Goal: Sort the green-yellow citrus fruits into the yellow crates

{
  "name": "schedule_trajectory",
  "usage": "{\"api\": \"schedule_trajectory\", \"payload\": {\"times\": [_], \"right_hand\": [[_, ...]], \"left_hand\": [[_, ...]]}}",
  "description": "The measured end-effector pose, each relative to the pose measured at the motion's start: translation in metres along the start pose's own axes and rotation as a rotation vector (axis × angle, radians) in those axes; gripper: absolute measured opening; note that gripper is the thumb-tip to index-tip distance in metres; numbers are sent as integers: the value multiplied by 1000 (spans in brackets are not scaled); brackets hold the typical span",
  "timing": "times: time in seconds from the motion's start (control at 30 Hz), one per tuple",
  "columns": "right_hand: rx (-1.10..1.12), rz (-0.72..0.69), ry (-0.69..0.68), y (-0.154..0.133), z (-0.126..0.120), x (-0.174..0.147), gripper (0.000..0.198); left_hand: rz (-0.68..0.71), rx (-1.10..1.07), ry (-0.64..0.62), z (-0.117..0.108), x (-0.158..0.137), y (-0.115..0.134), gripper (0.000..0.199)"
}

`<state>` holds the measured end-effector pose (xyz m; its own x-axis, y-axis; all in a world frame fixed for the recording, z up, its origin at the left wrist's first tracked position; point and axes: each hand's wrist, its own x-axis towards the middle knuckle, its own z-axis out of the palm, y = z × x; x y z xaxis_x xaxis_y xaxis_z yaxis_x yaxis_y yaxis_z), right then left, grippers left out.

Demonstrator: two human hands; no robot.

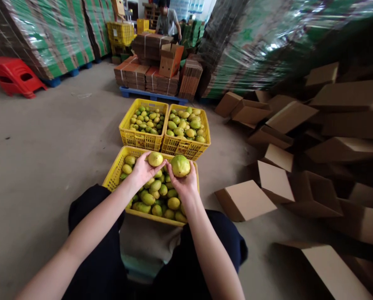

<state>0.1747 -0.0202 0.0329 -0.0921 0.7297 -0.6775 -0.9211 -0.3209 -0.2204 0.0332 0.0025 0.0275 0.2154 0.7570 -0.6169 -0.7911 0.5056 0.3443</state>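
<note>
My left hand (143,168) is closed round a small yellow lemon (155,158), its stem end facing up. In my right hand (185,182) rests a larger, greener lemon (180,166), with the fingers curled about its sides. Both hands are side by side above the near yellow crate (111,173), fingertips close together. Many green and yellow lemons (148,199) fill that crate between my knees. Behind it stand two more yellow crates, the left one (139,139) and the right one (186,149), both holding similar fruit.
Loose cardboard boxes (245,200) are heaped along the right. A blue pallet (153,96) with flattened cartons (161,79) stands behind the crates. A red stool (14,75) is at the left, near wrapped green stacks (58,37). Another person (168,23) is at the back.
</note>
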Motion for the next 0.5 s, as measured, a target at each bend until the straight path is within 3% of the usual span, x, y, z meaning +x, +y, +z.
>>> {"api": "schedule_trajectory", "payload": {"times": [0.1,0.17,0.2,0.3,0.37,0.43,0.5], "right_hand": [[-80,-26,-47,-4,-2,-2,40],[-175,-85,-83,-6,-4,-1,33],[-233,-157,-106,-6,-5,0,32],[-467,-577,-165,-4,-8,1,49],[-659,-905,-196,-3,-10,-1,64],[-799,-1123,-244,-2,-11,-6,66],[-835,-1221,-295,-1,-12,-11,63]], "left_hand": [[0,92,-44,-1,2,-2,40],[124,225,-83,-5,5,-5,34],[251,315,-108,-7,7,-7,32],[764,653,-209,-13,8,-9,60],[1018,836,-277,-16,6,-8,73],[1116,908,-304,-18,0,-6,70],[1109,896,-311,-18,-6,-4,62]]}}
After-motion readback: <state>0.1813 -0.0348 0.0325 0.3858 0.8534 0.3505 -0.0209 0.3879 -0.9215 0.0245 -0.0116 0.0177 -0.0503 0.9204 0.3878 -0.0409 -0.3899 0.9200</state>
